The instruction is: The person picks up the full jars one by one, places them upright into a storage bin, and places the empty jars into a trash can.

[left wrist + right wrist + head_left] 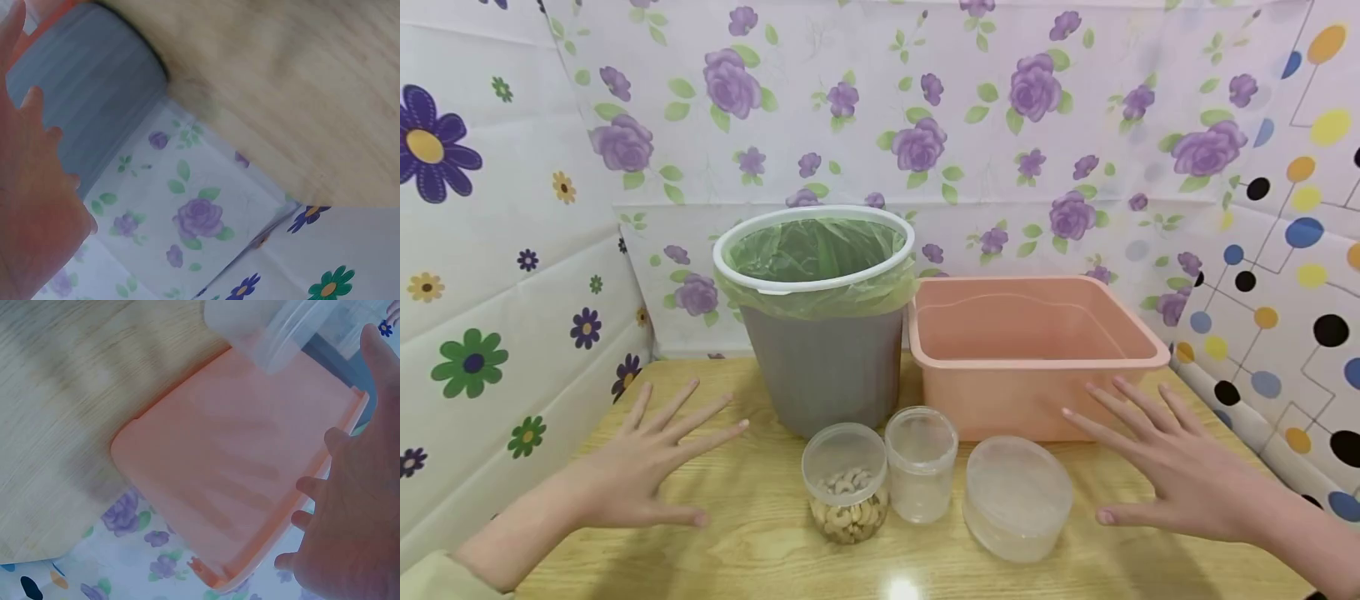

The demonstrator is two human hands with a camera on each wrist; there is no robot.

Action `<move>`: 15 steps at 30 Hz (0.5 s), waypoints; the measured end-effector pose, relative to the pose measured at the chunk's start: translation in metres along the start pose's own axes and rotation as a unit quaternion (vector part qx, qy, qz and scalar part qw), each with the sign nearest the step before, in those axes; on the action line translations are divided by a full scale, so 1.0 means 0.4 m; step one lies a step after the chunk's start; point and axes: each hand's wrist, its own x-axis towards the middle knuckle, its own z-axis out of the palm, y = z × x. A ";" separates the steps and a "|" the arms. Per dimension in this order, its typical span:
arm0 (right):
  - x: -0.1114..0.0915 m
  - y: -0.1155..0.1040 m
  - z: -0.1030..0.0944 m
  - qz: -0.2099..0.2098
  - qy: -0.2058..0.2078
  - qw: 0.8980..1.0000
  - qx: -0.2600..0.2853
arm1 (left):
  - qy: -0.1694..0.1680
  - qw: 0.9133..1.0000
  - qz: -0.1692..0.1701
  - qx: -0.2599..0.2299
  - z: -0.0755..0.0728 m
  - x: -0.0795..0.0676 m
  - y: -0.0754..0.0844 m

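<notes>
Fingers spread, my left hand is held over the left side of the table and touches nothing. On the other side my right hand hovers with its fingers spread too, near the pink basin and a round lidded container. Between the hands stands a clear jar of cashews, with the nuts in its lower part. Beside it is a taller clear jar with no visible contents. In the right wrist view, the right hand appears alongside the basin.
Behind the jars stands a grey bin with a white rim and a green liner bag. To its right sits the pink basin. Everything rests on a wooden table, with patterned cloth walls at the back and both sides.
</notes>
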 end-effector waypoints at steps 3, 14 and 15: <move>0.006 -0.003 -0.004 -0.008 0.006 1.000 0.000 | -0.004 1.000 -0.011 -0.007 -0.014 0.004 -0.006; 0.029 -0.007 -0.003 -0.030 0.014 0.999 0.005 | -0.008 0.999 -0.043 -0.017 -0.065 0.023 -0.024; 0.032 -0.007 -0.004 -0.031 0.015 0.999 0.005 | -0.008 0.999 -0.044 -0.019 -0.070 0.026 -0.027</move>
